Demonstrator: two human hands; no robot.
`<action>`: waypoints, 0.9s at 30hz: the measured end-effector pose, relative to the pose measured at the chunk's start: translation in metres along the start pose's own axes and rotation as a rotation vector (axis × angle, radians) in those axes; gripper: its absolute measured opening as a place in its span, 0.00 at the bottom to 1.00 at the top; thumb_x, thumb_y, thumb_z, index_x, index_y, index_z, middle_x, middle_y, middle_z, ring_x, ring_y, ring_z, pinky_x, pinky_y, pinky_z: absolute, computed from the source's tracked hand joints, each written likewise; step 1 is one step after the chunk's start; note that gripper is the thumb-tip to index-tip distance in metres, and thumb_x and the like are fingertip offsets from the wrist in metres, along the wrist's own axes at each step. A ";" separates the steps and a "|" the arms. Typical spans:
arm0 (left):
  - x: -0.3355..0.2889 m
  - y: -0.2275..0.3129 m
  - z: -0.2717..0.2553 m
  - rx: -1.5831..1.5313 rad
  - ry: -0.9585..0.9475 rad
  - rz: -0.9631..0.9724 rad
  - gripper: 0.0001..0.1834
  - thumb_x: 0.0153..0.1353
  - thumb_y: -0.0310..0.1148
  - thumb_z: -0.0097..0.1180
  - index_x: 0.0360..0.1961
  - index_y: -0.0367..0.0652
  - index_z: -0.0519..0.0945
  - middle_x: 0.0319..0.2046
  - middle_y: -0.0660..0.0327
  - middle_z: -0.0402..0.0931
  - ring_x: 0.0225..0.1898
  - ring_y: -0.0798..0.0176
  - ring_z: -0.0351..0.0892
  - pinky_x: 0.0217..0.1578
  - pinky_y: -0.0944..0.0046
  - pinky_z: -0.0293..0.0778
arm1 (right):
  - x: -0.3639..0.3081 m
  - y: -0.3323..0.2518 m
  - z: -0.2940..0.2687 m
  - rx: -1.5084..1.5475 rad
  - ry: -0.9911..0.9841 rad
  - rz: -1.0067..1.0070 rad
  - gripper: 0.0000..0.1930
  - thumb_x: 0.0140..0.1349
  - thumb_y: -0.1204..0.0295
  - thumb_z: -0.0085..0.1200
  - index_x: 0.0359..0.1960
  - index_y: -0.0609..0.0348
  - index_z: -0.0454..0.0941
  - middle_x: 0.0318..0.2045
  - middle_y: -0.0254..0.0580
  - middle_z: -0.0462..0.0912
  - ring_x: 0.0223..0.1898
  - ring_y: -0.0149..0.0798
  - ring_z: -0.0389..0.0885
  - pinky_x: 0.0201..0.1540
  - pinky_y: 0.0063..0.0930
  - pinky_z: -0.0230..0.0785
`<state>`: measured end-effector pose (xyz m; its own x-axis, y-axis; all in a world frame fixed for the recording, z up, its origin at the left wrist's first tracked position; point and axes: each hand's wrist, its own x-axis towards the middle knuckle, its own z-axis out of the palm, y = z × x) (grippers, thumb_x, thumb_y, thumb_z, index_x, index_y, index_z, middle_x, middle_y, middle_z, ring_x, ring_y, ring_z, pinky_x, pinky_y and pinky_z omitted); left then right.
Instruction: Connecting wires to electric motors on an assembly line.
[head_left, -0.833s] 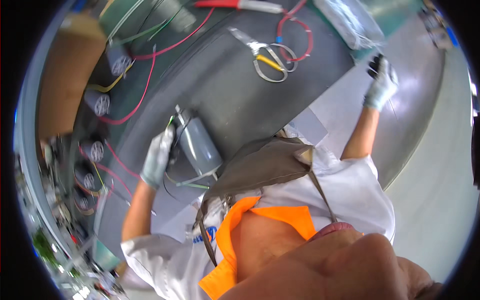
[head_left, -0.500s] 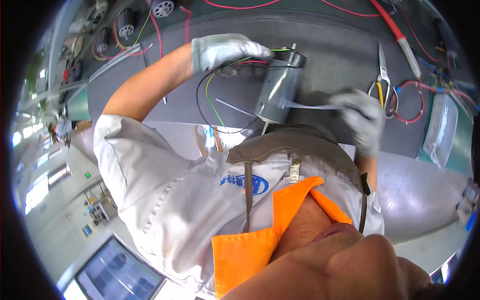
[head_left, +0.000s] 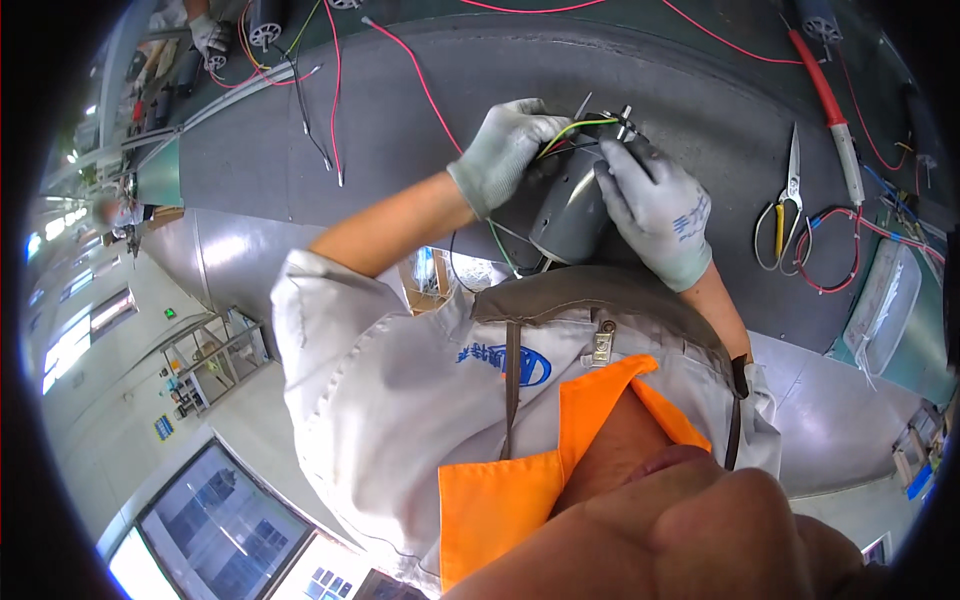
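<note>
A grey cylindrical motor [head_left: 568, 218] lies tilted on the dark bench in front of me, its shaft [head_left: 626, 118] pointing away. Yellow-green, red and black wires [head_left: 572, 128] run from its far end. My left hand [head_left: 508, 150], in a pale work glove, is closed around these wires left of the motor. Over the motor's right side, my gloved right hand [head_left: 660, 210] has its fingers bent together at the wires; what they pinch is hidden. A thin pale strip [head_left: 583, 104] sticks up beside the wires between my hands.
Yellow-handled scissors [head_left: 785, 215] lie to the right, beside a red-and-grey pen-shaped tool [head_left: 828, 105] with a cable. A clear plastic tray [head_left: 885, 305] stands far right. Red leads [head_left: 405, 60] cross the bench. At far left a co-worker's gloved hand [head_left: 208, 35] touches another motor.
My right hand has moved left and away from me, from holding a white strip beside the motor to the wires. My left hand has shifted right along them. A co-worker's hand has appeared.
</note>
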<state>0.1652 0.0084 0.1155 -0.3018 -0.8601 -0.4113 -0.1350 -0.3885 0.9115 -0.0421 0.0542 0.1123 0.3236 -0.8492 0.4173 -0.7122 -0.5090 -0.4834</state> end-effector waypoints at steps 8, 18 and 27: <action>-0.001 0.003 0.040 -0.185 0.131 -0.013 0.09 0.66 0.31 0.61 0.41 0.35 0.83 0.28 0.68 0.80 0.24 0.81 0.72 0.25 0.78 0.68 | 0.019 0.015 -0.003 1.234 0.164 0.801 0.18 0.66 0.80 0.57 0.58 0.65 0.78 0.37 0.39 0.87 0.29 0.24 0.82 0.29 0.17 0.75; 0.003 0.004 0.049 -0.113 0.107 0.156 0.08 0.66 0.26 0.59 0.43 0.34 0.85 0.34 0.65 0.83 0.35 0.77 0.78 0.36 0.75 0.74 | 0.023 0.027 -0.012 1.210 0.056 0.762 0.25 0.63 0.78 0.58 0.64 0.63 0.74 0.29 0.36 0.84 0.22 0.22 0.76 0.25 0.17 0.68; 0.020 -0.004 0.072 -0.073 0.120 0.310 0.07 0.62 0.25 0.62 0.40 0.33 0.85 0.33 0.62 0.84 0.33 0.73 0.80 0.37 0.70 0.78 | 0.033 0.045 -0.037 0.868 -0.286 0.708 0.17 0.64 0.71 0.58 0.54 0.61 0.81 0.27 0.34 0.83 0.24 0.27 0.79 0.29 0.26 0.73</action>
<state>0.0921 0.0162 0.1039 -0.2042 -0.9720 -0.1159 0.0150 -0.1215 0.9925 -0.0866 0.0087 0.1328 0.2315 -0.9273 -0.2940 -0.1590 0.2620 -0.9519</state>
